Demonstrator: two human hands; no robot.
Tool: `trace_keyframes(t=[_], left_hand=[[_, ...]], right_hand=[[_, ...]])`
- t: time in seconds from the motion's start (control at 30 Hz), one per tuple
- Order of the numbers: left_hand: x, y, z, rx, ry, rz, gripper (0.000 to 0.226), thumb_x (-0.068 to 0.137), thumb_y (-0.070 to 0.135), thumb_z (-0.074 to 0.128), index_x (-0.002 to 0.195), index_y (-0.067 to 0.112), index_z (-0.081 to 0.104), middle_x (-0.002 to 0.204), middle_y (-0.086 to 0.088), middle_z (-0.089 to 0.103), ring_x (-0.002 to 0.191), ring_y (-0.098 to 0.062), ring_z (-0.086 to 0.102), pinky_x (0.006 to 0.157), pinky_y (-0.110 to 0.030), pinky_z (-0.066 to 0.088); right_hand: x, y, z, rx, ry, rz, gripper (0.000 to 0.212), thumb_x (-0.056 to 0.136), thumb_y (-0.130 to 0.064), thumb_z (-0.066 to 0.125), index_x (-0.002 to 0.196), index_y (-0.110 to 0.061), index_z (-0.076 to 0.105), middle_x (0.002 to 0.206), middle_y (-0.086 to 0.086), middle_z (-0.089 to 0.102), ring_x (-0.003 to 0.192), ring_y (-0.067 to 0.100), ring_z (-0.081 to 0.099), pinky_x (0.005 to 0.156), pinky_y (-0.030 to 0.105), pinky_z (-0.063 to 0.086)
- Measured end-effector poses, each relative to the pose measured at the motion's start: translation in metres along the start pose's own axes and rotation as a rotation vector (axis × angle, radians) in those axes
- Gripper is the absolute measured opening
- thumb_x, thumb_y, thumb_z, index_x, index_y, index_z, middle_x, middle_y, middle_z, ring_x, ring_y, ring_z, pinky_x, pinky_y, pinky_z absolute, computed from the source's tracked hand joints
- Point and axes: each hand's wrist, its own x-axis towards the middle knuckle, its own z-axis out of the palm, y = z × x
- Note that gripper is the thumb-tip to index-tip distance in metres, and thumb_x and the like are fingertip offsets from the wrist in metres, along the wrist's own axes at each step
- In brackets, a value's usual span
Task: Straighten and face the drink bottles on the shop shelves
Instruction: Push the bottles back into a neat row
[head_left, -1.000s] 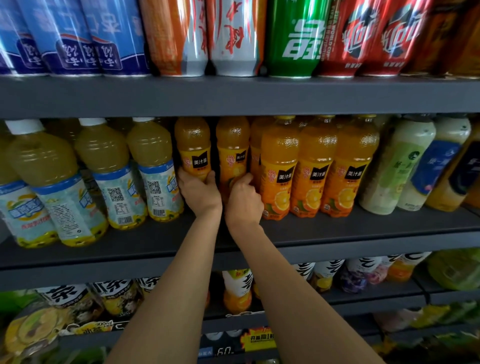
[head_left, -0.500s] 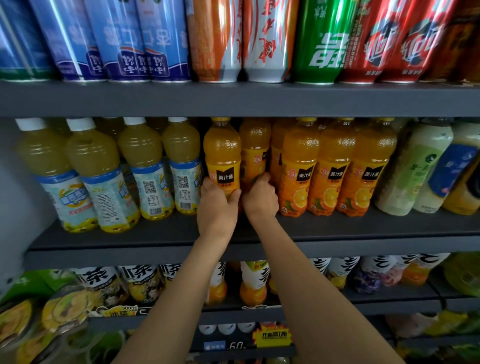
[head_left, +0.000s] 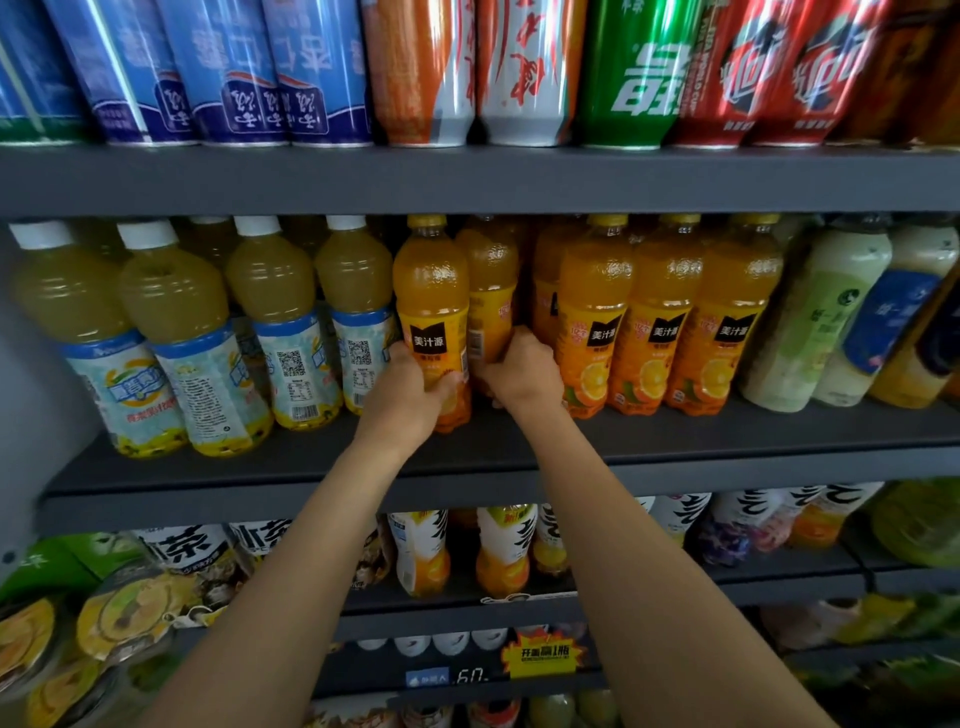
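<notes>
Orange juice bottle (head_left: 431, 312) stands upright at the front of the middle shelf (head_left: 727, 441), its black label patch facing outward. Left hand (head_left: 402, 397) grips it low on the body, fingers curled round the left side and thumb across the lower front. A second orange bottle (head_left: 492, 291) stands just behind and to the right, its label turned sideways. Right hand (head_left: 522, 371) holds this one near the base, fingers wrapped round its right side; the two hands sit close together, nearly touching. Immediately right of the right hand, three matching orange bottles (head_left: 660, 322) stand in a row, labels forward. Left of the held bottle, yellow drink bottles with white caps (head_left: 270, 322) stand in line, several showing their back labels. Cans (head_left: 524, 73) fill the upper shelf. Tea bottles (head_left: 506, 545) occupy the lower shelf.
</notes>
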Motion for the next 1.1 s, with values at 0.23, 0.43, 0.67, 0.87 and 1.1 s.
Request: trace_keyframes(t=[0.23,0.43,0.67,0.87,1.1], left_hand=[[-0.003,-0.004,0.003,0.005,0.032,0.045,0.053,0.092,0.032,0.056,0.134,0.007,0.035,0.131,-0.011,0.049,0.121,-0.025,0.047,0.092,-0.03,0.036],[-0.001,-0.007,0.004,0.028,0.045,0.053,0.055,0.091,0.034,0.056,0.134,0.007,0.033,0.132,-0.011,0.049,0.122,-0.026,0.047,0.094,-0.033,0.038],[-0.002,-0.008,0.003,0.03,0.039,0.07,0.054,0.091,0.034,0.057,0.132,0.007,0.034,0.13,-0.011,0.05,0.12,-0.026,0.048,0.091,-0.032,0.038],[0.001,-0.006,0.003,0.055,0.037,0.059,0.055,0.091,0.037,0.055,0.132,0.007,0.032,0.131,-0.011,0.048,0.12,-0.027,0.048,0.091,-0.034,0.039],[0.002,-0.009,0.004,0.042,0.035,0.064,0.056,0.091,0.036,0.056,0.131,0.006,0.033,0.131,-0.012,0.05,0.121,-0.028,0.048,0.094,-0.036,0.039]], right_hand=[[-0.005,0.002,0.009,-0.123,0.16,0.025,0.065,0.08,-0.052,0.063,0.122,-0.008,0.04,0.115,0.015,0.06,0.105,0.036,0.059,0.076,0.039,0.046],[0.005,-0.006,-0.004,0.165,-0.028,0.093,0.06,0.079,-0.042,0.069,0.123,-0.008,0.047,0.091,0.003,0.062,0.077,0.017,0.064,0.069,0.032,0.051],[-0.005,0.002,0.012,0.092,0.131,0.083,0.06,0.082,-0.046,0.064,0.122,-0.007,0.041,0.109,0.015,0.063,0.096,0.034,0.064,0.082,0.043,0.052],[0.0,0.003,0.009,0.152,0.012,0.132,0.046,0.085,-0.034,0.063,0.116,-0.008,0.042,0.076,0.008,0.066,0.057,0.014,0.066,0.066,0.039,0.055],[-0.006,-0.007,0.029,-0.002,0.307,0.201,0.058,0.086,-0.038,0.063,0.124,-0.005,0.034,0.118,0.017,0.059,0.108,0.038,0.058,0.08,0.042,0.047]])
